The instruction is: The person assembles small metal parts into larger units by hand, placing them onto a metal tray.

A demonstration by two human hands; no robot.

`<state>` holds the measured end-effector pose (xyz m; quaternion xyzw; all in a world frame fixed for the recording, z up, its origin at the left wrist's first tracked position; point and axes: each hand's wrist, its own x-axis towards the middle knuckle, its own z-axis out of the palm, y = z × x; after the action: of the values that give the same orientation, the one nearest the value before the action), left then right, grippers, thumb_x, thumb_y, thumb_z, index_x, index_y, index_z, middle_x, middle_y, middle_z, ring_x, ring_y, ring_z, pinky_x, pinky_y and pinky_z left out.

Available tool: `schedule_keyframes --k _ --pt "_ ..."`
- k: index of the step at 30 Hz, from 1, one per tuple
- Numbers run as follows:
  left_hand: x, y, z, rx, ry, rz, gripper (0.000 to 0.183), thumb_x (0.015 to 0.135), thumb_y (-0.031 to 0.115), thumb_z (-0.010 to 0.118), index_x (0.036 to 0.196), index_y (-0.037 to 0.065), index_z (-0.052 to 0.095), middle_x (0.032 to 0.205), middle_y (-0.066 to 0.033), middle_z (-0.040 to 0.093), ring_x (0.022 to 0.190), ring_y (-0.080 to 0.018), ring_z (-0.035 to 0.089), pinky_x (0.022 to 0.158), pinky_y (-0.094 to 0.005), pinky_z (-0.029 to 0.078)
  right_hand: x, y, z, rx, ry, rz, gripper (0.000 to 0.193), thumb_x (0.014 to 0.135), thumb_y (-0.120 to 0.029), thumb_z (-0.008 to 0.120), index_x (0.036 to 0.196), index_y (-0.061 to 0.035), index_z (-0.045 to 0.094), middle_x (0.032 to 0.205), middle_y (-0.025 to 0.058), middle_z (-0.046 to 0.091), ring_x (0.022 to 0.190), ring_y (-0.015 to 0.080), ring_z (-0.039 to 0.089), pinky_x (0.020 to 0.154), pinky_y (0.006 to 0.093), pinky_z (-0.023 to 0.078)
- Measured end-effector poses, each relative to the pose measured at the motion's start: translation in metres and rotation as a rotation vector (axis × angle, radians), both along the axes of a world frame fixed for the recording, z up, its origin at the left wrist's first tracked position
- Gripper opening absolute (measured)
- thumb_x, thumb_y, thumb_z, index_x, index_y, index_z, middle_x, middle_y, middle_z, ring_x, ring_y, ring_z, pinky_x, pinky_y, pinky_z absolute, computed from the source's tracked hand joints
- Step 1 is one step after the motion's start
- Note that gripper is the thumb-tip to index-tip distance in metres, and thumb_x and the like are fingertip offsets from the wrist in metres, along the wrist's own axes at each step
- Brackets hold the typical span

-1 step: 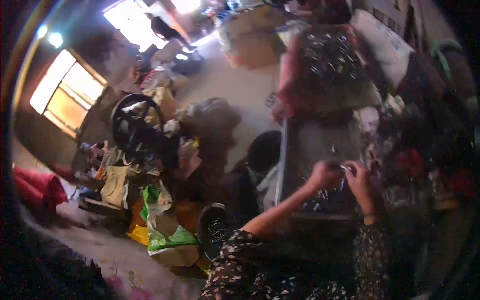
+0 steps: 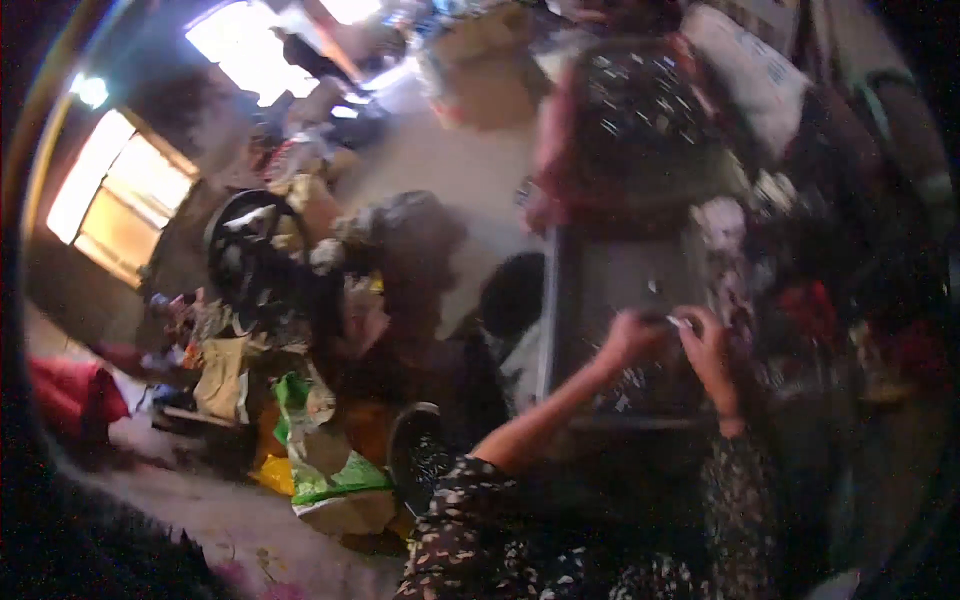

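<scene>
Both my hands work close together over a dark shallow tray (image 2: 551,320). My right hand (image 2: 708,350) pinches a small pale, shiny piece (image 2: 681,322) between thumb and fingers; its kind is too small to tell. My left hand (image 2: 634,338) is closed just beside it, its fingers curled toward that piece and blurred, so what they hold is hidden. Small glinting pieces (image 2: 632,385) lie in the tray below my hands. One more small bright piece (image 2: 653,286) sits farther up the tray.
Beyond the tray, a dark surface with many shiny bits (image 2: 640,100) has a reddish edge. A round dark container (image 2: 430,455) with small pieces stands left of my left arm. A green and white bag (image 2: 340,475), a black wheel (image 2: 255,250) and a red bundle (image 2: 75,395) lie farther left.
The whole view has shifted slightly, so the scene sits a little farther left and up. My hands keep nearly the same pose around the small piece.
</scene>
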<state>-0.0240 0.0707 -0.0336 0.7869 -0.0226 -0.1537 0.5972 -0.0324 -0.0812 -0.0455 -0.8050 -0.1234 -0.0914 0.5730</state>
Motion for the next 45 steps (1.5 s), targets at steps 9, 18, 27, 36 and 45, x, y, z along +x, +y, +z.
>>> schedule_keyframes --k 9,18,27,36,45 --pt "0.003 0.009 0.002 -0.600 0.420 0.118 0.021 0.079 0.015 0.050 0.097 0.004 0.050 0.082 -0.0038 0.056 0.071 -0.0124 0.054 0.056 -0.0232 0.044 0.009 -0.002 0.012 0.340 0.311 0.022 0.016 0.077 -0.014 0.051 0.084 -0.0010 0.057 0.071 0.0007 0.055 0.056 0.0051 0.046 0.048 0.0202 0.037" --pt "-0.007 -0.001 0.015 -0.628 0.433 0.199 0.024 0.077 0.013 0.052 0.100 0.004 0.049 0.084 -0.0040 0.054 0.074 -0.0130 0.050 0.061 -0.0254 0.041 0.004 -0.007 0.013 0.373 0.375 -0.021 0.018 0.078 -0.018 0.052 0.085 -0.0017 0.058 0.071 0.0002 0.056 0.059 0.0061 0.049 0.052 0.0209 0.039" --pt "-0.010 0.004 0.015 -0.466 0.355 0.110 0.018 0.076 0.013 0.053 0.091 0.004 0.052 0.077 -0.0034 0.053 0.070 -0.0122 0.050 0.053 -0.0227 0.043 0.008 -0.009 0.002 0.253 0.285 0.007 0.019 0.078 -0.019 0.051 0.085 -0.0022 0.058 0.069 0.0015 0.056 0.059 0.0060 0.049 0.053 0.0208 0.039" --pt "-0.004 0.006 0.017 -0.420 0.453 0.091 0.017 0.077 0.019 0.052 0.088 0.007 0.052 0.079 -0.0018 0.055 0.070 -0.0140 0.054 0.052 -0.0255 0.044 0.012 -0.008 0.007 0.303 0.256 -0.017 0.020 0.078 -0.019 0.051 0.082 0.0004 0.058 0.072 0.0031 0.059 0.066 0.0086 0.051 0.061 0.0222 0.040" --pt "0.000 0.017 -0.001 -0.213 0.213 0.006 0.024 0.075 0.019 0.055 0.090 0.002 0.058 0.077 -0.0036 0.058 0.068 -0.0097 0.052 0.058 -0.0218 0.041 0.011 -0.003 0.003 0.170 0.157 -0.038 0.020 0.075 -0.016 0.055 0.083 0.0021 0.057 0.074 0.0043 0.058 0.068 0.0100 0.051 0.063 0.0238 0.041"
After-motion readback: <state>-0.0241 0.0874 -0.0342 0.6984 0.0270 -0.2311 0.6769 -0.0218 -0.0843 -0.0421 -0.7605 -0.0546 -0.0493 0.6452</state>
